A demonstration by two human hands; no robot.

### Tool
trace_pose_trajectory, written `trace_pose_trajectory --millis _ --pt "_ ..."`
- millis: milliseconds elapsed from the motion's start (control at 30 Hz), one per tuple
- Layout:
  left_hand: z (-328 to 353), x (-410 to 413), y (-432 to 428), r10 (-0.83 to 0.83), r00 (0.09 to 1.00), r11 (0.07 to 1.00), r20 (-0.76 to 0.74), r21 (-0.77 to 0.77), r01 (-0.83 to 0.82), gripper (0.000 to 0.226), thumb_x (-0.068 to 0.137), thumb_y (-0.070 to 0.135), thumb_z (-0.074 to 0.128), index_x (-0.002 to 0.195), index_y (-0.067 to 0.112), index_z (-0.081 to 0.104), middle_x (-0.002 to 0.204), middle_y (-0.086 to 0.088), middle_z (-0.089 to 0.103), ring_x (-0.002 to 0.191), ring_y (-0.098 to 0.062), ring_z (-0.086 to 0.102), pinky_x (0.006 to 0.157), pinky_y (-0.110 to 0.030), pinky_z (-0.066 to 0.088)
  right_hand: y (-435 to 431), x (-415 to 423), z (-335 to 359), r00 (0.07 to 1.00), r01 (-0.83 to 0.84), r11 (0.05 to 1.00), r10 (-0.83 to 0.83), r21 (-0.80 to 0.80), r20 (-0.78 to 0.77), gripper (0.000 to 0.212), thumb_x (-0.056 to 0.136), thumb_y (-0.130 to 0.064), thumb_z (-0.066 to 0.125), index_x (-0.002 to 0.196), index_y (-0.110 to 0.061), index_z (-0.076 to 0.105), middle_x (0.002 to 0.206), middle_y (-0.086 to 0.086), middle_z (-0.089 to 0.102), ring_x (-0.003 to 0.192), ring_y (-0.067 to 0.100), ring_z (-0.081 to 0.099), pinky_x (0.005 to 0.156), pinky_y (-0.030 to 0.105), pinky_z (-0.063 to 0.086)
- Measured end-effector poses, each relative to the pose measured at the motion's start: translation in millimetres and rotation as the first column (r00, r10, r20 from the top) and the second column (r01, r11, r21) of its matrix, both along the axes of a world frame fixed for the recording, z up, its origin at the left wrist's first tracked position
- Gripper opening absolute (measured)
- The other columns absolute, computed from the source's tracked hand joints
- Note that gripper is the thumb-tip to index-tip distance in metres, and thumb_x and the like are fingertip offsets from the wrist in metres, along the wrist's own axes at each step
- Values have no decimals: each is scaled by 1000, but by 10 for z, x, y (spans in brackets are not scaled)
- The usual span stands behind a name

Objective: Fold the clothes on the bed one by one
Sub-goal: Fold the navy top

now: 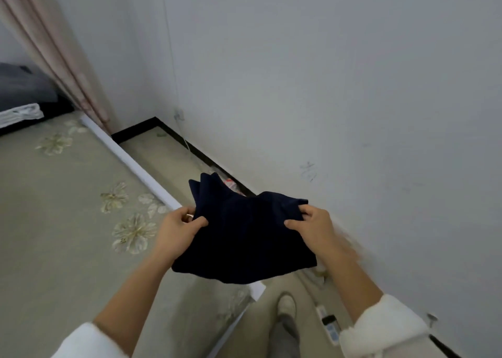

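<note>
Head view: I've got the pale green floral bed sheet (68, 208) on the left, the white wall (326, 86) close on the right, a pink curtain (54, 45) in the far corner and a folded white cloth (21, 113) at the bed's far end. The dark navy fabric garment (244, 235) is in the air over the bed's near corner, between bed and wall. Its wide axis runs left-right and its folded points fan away from me. My left hand (178, 228) and right hand (316, 226) each pinch a side edge, thumbs on top, forearms extended.
</note>
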State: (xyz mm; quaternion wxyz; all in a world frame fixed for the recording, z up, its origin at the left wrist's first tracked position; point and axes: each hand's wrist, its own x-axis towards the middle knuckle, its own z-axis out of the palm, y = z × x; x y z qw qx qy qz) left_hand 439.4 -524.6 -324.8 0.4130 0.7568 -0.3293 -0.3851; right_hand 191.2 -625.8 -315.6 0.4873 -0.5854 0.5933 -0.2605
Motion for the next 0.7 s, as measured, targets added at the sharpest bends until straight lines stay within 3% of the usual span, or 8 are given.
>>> trace_pose_trajectory --millis 133,333,467,700 --pt "-40 -296 -867 108 994 994 -15 -9 -108 7 83 20 66 90 17 67 81 -8 70 76 -22 67 68 -33 54 -1067 -144 -31 997 -69 998 69 -12 -15 26 75 -4 73 98 -16 71 89 -1 74 82 18 70 79 42 58" --pt "-19 -544 -1846 279 957 959 -77 -29 -282 16 81 17 69 89 29 62 75 0 68 71 -16 68 66 -30 53 -2404 -162 56 976 -211 977 210 -9 -50 26 77 -3 71 100 -15 70 89 -2 73 82 18 70 77 38 57" --pt "-85 -390 -2208 387 918 922 -84 10 -388 16 81 17 69 94 25 64 74 0 69 67 -16 68 64 -32 54 -2998 171 -14 947 -315 949 315 19 -57 28 77 -4 71 103 -15 69 89 -1 73 82 18 69 77 36 56" --pt "-94 225 -2640 517 855 856 -41 4 -518 19 82 13 69 100 19 64 81 -9 68 63 -13 64 50 -15 48 -3616 1135 -159 875 -483 874 485 57 -18 29 81 -8 72 108 -15 67 95 -1 72 86 17 67 75 32 55"
